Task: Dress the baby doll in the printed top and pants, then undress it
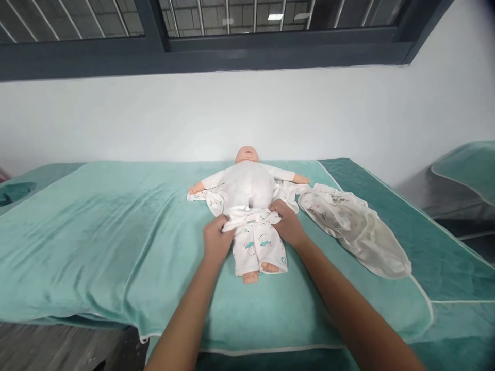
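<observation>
A baby doll [247, 180] with a white cloth body lies on its back, head toward the wall and arms spread. White printed baby pants [260, 250] cover its legs, and the feet show below the cuffs. My left hand [217, 237] is closed on the left side of the waistband. On the other side, my right hand [288, 222] grips the waistband too. A white printed baby shirt [214, 200] lies spread beneath the doll's torso and arms.
Right of the doll lies a crumpled white printed cloth [353, 226]. Everything rests on a green blanket [116, 232] over a bed, whose edge is near me. A white wall [154, 118] and a dark-framed barred window [278, 49] stand behind.
</observation>
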`<state>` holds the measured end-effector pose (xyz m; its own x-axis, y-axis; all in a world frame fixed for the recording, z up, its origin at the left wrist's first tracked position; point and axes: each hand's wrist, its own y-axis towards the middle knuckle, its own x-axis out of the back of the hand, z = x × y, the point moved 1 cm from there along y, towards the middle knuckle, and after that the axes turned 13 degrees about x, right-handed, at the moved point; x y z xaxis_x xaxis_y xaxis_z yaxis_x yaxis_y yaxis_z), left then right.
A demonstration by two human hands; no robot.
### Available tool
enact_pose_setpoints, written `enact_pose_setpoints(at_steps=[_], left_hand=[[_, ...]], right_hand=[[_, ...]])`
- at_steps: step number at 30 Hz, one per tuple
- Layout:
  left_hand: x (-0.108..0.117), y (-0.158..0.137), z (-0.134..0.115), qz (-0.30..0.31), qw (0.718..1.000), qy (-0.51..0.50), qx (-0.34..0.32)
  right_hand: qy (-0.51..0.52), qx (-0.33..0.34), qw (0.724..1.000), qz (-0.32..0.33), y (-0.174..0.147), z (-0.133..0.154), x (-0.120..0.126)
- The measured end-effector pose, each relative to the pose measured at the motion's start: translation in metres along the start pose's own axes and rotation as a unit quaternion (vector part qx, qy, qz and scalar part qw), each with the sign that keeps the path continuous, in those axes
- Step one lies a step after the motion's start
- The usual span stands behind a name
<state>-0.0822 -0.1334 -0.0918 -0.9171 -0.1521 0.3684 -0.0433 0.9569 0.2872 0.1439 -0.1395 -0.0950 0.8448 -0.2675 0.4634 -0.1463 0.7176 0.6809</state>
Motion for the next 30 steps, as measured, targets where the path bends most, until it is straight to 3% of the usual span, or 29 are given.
enact_pose_setpoints(at_steps=[6, 10, 13, 16, 19, 24, 28, 30], left_hand=[[0.014, -0.052, -0.004, 0.032, 0.999, -0.008, -0.01], [0.013, -0.078, -0.012, 0.085, 0.993, 0.047, -0.071], [0.002, -0.089, -0.024, 0.091, 0.981, 0.101, -0.135], [-0.011, -0.092, -0.035, 0.069, 0.966, 0.173, -0.181], [-0.017, -0.088, -0.036, 0.053, 0.96, 0.206, -0.184], [-0.015, -0.077, -0.027, 0.033, 0.959, 0.215, -0.18], [-0.011, -0.074, -0.027, 0.01, 0.96, 0.213, -0.179], [-0.006, -0.071, -0.032, 0.027, 0.955, 0.224, -0.191]], right_hand=[[-0.03, -0.04, 0.999, -0.014, -0.004, 0.0, 0.003], [-0.027, -0.088, 0.996, -0.013, -0.005, 0.003, 0.004], [-0.013, -0.102, 0.995, -0.012, -0.005, 0.005, 0.005], [-0.005, -0.117, 0.993, -0.022, -0.007, 0.008, 0.006], [0.004, -0.138, 0.99, -0.025, -0.017, 0.02, 0.006], [0.008, -0.149, 0.988, 0.03, -0.048, 0.059, 0.004], [0.095, -0.199, 0.974, 0.052, -0.067, 0.08, 0.01], [0.124, -0.179, 0.974, 0.058, -0.07, 0.082, 0.015]])
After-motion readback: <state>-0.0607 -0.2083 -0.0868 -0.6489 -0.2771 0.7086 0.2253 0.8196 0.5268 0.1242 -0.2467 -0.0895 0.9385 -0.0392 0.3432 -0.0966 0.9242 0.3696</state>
